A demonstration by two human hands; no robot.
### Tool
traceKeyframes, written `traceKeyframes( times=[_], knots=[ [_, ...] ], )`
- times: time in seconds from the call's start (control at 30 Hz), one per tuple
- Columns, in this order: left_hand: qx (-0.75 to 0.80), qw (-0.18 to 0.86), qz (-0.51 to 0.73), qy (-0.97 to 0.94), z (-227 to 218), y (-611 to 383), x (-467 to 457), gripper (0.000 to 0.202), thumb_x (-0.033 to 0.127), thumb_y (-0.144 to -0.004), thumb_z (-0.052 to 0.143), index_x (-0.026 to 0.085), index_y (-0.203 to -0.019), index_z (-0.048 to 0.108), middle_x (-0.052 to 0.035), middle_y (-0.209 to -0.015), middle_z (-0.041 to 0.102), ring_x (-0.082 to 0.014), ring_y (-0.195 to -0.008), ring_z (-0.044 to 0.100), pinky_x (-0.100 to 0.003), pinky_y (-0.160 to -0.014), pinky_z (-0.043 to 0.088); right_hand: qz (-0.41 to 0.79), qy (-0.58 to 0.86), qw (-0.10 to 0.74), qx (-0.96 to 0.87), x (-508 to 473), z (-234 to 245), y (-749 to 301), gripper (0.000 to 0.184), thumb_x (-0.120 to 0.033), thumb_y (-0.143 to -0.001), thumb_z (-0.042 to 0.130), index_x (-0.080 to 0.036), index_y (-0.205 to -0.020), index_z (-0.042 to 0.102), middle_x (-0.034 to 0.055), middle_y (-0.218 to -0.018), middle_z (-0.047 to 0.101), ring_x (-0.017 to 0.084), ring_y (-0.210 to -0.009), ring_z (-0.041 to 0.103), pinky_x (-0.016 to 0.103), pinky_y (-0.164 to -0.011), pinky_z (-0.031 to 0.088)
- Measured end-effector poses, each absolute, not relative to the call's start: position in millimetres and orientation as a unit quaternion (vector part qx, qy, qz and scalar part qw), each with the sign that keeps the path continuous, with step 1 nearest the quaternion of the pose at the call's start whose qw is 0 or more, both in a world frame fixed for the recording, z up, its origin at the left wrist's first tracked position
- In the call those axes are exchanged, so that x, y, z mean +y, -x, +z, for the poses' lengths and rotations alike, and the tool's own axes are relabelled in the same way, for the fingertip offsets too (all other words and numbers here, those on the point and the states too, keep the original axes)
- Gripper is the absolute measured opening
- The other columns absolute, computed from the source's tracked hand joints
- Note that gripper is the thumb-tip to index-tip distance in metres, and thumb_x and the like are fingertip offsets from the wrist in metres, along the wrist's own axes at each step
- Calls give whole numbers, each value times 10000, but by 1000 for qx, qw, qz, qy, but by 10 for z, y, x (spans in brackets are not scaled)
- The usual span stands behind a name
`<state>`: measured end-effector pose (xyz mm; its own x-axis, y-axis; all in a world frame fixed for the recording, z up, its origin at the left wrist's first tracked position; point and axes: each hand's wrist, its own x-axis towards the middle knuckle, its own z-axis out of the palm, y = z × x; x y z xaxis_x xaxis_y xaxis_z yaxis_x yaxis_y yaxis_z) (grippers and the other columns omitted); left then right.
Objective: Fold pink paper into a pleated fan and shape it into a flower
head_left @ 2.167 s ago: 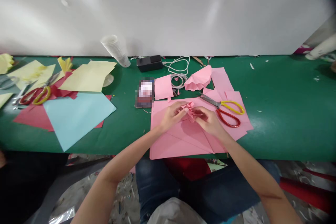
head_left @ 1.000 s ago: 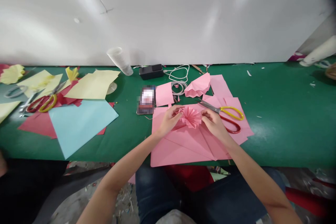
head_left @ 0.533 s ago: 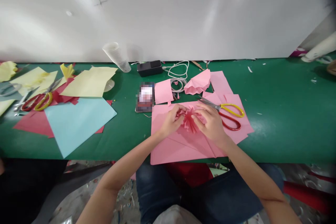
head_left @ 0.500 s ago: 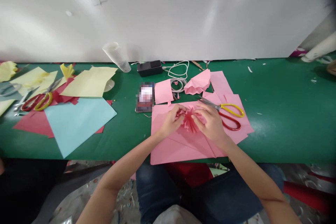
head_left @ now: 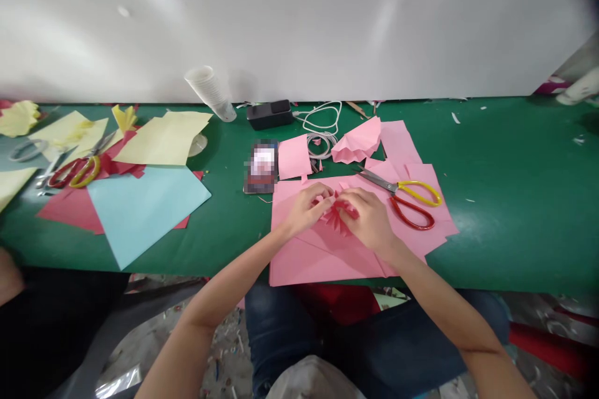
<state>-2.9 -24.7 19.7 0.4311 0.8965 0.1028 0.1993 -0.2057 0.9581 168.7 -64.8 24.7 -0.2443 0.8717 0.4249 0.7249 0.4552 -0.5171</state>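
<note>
Between my two hands is a pleated pink paper flower (head_left: 337, 222), partly hidden by my fingers. My left hand (head_left: 309, 207) pinches its left edge, fingers curled. On the other side my right hand (head_left: 369, 215) grips it with thumb and fingertips, close to the left fingertips. Under both hands lies a stack of pink paper sheets (head_left: 299, 265). Scissors (head_left: 395, 190) with one yellow and one red handle rest partly open on the pink paper, just right of my right hand. A folded pink paper fan (head_left: 358, 142) lies beyond my hands.
Behind the paper are a phone (head_left: 261, 167), a small pink sheet (head_left: 294, 157), a black charger box (head_left: 269, 115) with a white cable (head_left: 322, 145), and leaning stacked cups (head_left: 211, 93). Leftward lie a blue sheet (head_left: 150, 212), yellow paper (head_left: 163, 137) and another pair of scissors (head_left: 84, 168).
My right hand has moved slightly left, its fingertips now meeting the left ones over the flower's top. The camera view has shifted a little.
</note>
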Motion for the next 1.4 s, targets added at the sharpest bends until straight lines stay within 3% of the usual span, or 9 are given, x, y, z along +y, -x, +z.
traceKeyframes(
  times=[0.2, 0.53, 0.7, 0.9, 1.4],
  knots=[
    [423, 503, 294, -694, 229, 46, -196, 198, 308, -854, 421, 175, -741, 516, 3, -731, 540, -124, -707, 500, -263, -684, 393, 88, 511, 343, -783, -630, 236, -1717, 134, -185, -834, 570, -224, -937, 647, 66, -982, 709, 244, -967, 651, 399, -842, 500],
    [405, 557, 298, -661, 261, 106, -107, 129, 259, -802, 495, 159, -759, 564, -7, -762, 560, -103, -694, 528, -233, -635, 446, 119, 516, 354, -771, -618, 230, -1741, 153, -214, -844, 558, -235, -956, 659, 63, -1029, 689, 235, -998, 633, 393, -858, 498],
    [394, 600, 297, -630, 328, 132, -120, 170, 306, -793, 580, 140, -826, 594, -26, -820, 572, -87, -665, 560, -219, -593, 491, 66, 534, 356, -764, -614, 223, -1744, 154, -275, -848, 588, -241, -970, 675, 75, -1114, 655, 255, -1056, 600, 432, -902, 477],
    [400, 562, 295, -661, 344, 160, -121, 215, 357, -764, 639, 142, -774, 636, -27, -761, 606, -87, -644, 542, -202, -560, 451, 45, 531, 330, -779, -612, 245, -1757, 175, -354, -862, 584, -271, -968, 696, 63, -1213, 608, 292, -1176, 520, 485, -974, 403],
    [414, 550, 315, -653, 258, 148, -105, 108, 250, -744, 630, 151, -780, 654, -31, -788, 650, -107, -691, 569, -247, -645, 445, 78, 513, 334, -787, -583, 234, -1790, 160, -333, -852, 603, -262, -974, 678, 58, -1113, 665, 245, -1059, 599, 439, -944, 445]
  ],
)
